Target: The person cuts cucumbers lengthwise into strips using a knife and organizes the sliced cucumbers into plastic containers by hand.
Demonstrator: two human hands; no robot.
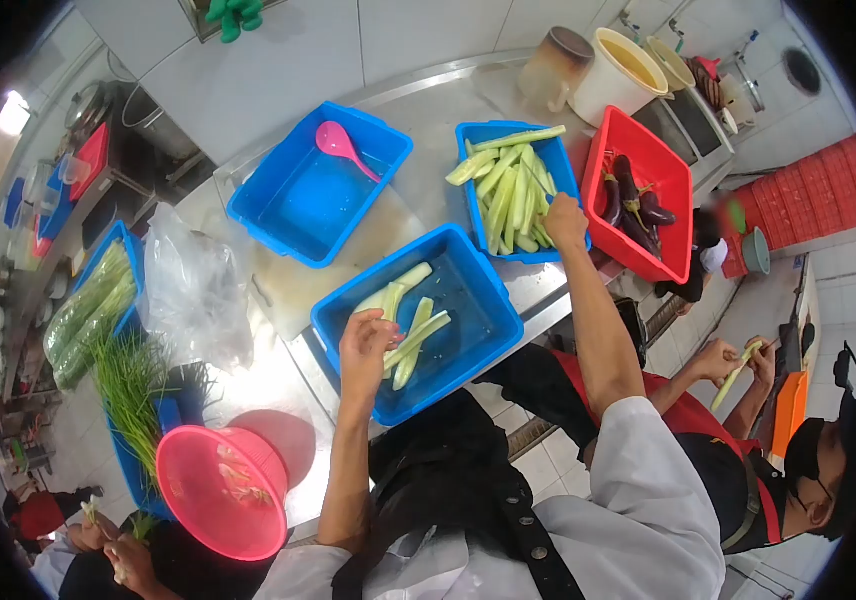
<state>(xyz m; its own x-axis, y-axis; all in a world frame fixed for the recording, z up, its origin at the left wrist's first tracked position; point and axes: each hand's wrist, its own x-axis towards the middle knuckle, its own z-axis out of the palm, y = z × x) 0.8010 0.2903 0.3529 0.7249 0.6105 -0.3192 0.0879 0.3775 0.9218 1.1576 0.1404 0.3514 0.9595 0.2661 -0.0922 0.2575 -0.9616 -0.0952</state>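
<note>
My left hand [368,345] is over the left part of a blue tub [478,300] in front of me, its fingers curled beside pale green peeled strips [423,335]; whether it holds one is hidden. My right hand [565,220] is closed at the right edge of a smaller blue tub [473,225] heaped with peeled green pieces [518,195]. A thin object, perhaps a knife, points up and left from that fist, too faint to make out well.
Another blue tub [293,205] holds a pink spoon [343,148]. Eggplants [633,205] lie in a red tub [676,240]. At left are a plastic bag [193,290], green stalks [128,385] and a pink basket [183,500]. Co-workers' hands [738,365] work at right and lower left.
</note>
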